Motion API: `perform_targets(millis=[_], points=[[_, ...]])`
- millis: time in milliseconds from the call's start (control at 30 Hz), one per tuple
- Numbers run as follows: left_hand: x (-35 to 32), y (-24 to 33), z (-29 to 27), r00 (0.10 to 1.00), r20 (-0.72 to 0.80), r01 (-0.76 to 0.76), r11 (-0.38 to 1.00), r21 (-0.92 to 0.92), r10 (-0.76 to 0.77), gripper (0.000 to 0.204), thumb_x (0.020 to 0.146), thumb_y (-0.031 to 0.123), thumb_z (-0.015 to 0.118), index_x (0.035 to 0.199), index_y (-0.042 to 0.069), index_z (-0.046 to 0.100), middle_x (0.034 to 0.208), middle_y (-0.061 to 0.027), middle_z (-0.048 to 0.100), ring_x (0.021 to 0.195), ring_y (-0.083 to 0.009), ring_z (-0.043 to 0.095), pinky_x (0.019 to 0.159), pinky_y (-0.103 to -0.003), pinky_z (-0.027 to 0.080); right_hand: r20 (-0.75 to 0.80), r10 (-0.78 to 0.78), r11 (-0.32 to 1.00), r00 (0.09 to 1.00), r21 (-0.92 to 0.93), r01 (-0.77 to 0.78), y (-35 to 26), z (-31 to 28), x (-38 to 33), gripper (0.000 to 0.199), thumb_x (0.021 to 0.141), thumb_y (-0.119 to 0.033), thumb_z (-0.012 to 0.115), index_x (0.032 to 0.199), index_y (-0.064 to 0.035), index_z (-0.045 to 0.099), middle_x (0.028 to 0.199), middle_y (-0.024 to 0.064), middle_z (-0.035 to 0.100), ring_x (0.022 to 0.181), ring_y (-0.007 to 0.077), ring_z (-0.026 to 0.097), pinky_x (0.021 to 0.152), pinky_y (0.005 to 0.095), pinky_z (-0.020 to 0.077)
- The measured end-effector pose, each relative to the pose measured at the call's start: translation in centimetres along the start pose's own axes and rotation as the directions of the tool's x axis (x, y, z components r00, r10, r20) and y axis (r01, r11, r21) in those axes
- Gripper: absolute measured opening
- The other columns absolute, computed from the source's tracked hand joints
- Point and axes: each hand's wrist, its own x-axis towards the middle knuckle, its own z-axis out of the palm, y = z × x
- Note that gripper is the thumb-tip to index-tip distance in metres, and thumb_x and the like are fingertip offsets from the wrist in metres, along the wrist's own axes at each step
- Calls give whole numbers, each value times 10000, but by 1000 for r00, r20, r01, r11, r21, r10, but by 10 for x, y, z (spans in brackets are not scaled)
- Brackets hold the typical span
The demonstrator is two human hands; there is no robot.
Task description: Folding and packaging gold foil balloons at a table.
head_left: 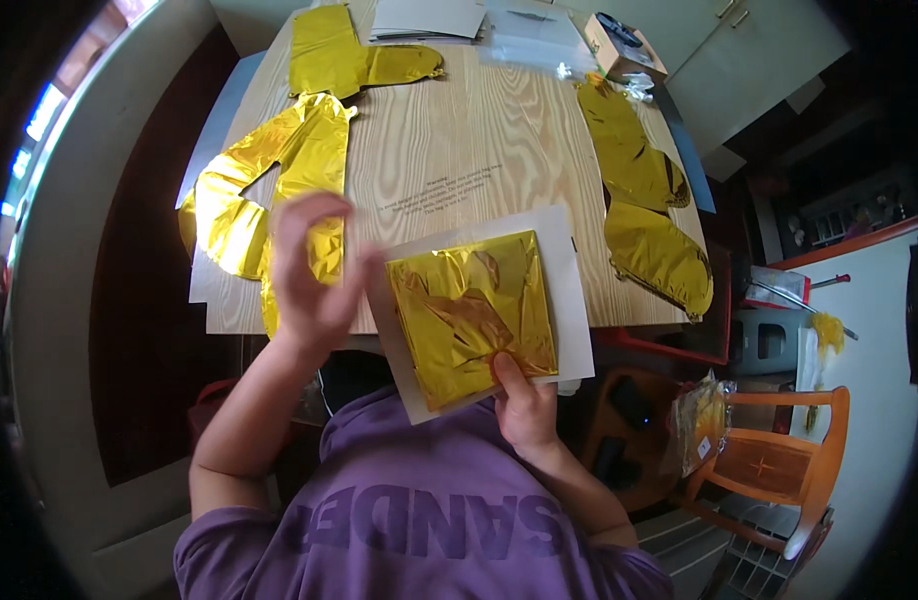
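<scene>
My right hand point(527, 408) grips the lower edge of a white card point(569, 300) with a folded gold foil balloon point(469, 320) lying flat on it. The thumb presses the foil near its lower edge; the other fingers are hidden behind the card. My left hand point(314, 270) is raised just left of the card, holding nothing, with curved fingers apart from the thumb and slightly blurred. Beyond it, a flat gold foil balloon point(234, 235) with an opening in its shape lies on the wooden table point(459, 130). A second flat gold balloon point(324, 55) touches its far end.
Along the table's right edge lie more gold foil pieces point(654, 250). At the far side are a stack of white cards point(426, 20), clear plastic bags point(534, 42) and a small cardboard box point(629, 55). A wooden chair point(779, 465) stands to the right, beside a clear bag point(701, 430).
</scene>
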Motion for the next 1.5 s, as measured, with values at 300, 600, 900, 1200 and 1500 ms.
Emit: perform_targets(millis=[300,600,900,1200,1500], points=[[-19,22,2,433,784,773,-265,-577,-444,633,926,256,705,1440,-13,452,1303,-177,628,1200,-279,617,1051,-431,484,27,78,996,997,-50,-77,-2,10,-5,277,1025,-153,616,1246,14,614,1184,67,650,1083,181,600,965,322,465],[-55,8,-29,112,940,867,-430,-251,-324,467,894,173,674,1293,-50,583,1220,-149,675,1114,-247,666,1016,-388,516,247,167,984,955,-98,-147,-40,-70,-30,778,949,-466,687,1502,3,404,1209,87,656,1071,157,624,992,304,450],[-59,16,-10,-51,951,874,-474,-105,-304,392,954,205,652,1244,-53,605,1181,-167,706,1011,-260,721,899,-397,589,-45,164,939,986,-300,-169,-58,-34,22,381,1072,-282,490,1139,30,699,1070,29,686,986,96,584,943,244,420],[-121,47,-66,49,947,753,-611,-244,-318,354,1032,292,592,1262,25,622,1193,-75,695,1109,-176,658,1006,-361,497,-161,380,895,911,-185,-406,-49,-22,-37,300,1074,-261,536,1134,-10,690,1120,-5,674,1050,77,563,964,244,419],[-94,45,-37,159,859,850,-375,-369,-486,494,976,60,636,1422,3,434,1333,-78,615,1225,-152,585,1070,-345,457,127,394,905,910,-229,-359,-54,-25,11,329,1014,-107,602,1304,13,502,1186,47,635,1058,88,583,973,259,448]])
